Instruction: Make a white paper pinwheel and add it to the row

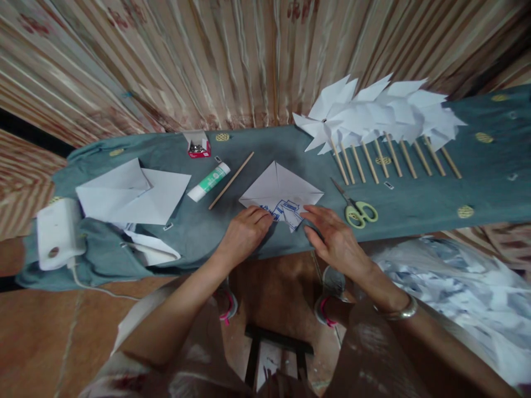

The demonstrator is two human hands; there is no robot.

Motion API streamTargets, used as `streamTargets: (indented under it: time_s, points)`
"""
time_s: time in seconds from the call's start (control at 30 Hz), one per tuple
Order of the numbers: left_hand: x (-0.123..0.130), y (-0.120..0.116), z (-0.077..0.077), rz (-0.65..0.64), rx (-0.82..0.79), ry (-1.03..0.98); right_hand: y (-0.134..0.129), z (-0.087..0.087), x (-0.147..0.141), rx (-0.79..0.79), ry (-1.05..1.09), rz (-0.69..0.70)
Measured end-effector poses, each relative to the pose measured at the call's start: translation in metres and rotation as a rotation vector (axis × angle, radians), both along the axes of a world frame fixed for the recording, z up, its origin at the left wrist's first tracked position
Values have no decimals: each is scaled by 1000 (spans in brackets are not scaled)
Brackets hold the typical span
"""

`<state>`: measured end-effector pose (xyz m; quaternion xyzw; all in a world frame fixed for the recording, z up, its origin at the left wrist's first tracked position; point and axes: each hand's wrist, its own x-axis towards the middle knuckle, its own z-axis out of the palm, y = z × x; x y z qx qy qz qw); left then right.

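Note:
A square of white paper lies on the table in front of me, creased along its diagonals. Its near corner is cut and curls up, showing blue printing. My left hand pinches the paper at this printed near edge, fingers closed together. On the other side of the printed flap is my right hand, thumb and fingers apart, fingertips close to the paper. Scissors with light green handles lie just beyond my right hand. Left of the square are a thin wooden stick and a green-and-white glue stick.
Several white paper pinwheels on wooden sticks lie overlapped at the back right. A small red box holds metal pieces. More paper squares and a white corded device lie left. A plastic bag of paper scraps stands right, below the table edge.

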<state>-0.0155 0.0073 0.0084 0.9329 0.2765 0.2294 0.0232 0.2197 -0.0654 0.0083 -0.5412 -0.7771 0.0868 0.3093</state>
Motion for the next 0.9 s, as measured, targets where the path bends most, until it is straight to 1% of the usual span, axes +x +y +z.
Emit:
streamTargets:
  time_s: [0.1,0.23,0.3,0.4,0.5,0.7,0.77,0.9]
  points:
    - [2,-7,2,-1,-9,-50,-2,4,-2,-32,25,20]
    - [2,-23,6,-24,-108,-79,-5,8,-4,-88,28,85]
    - [1,-28,8,-29,-145,-102,-6,8,-7,-108,59,93]
    - [1,-30,8,-29,-210,-142,-5,5,-13,-145,163,42]
    - [1,-28,7,0,-289,-170,0,1,-22,-189,243,-14]
    - [1,-29,7,74,-415,-244,8,-2,-34,-190,261,-97]
    - [1,-29,7,73,-421,-260,9,-2,-36,-177,247,-115]
    - [0,-27,5,31,-387,-283,11,-2,-38,-153,242,-142]
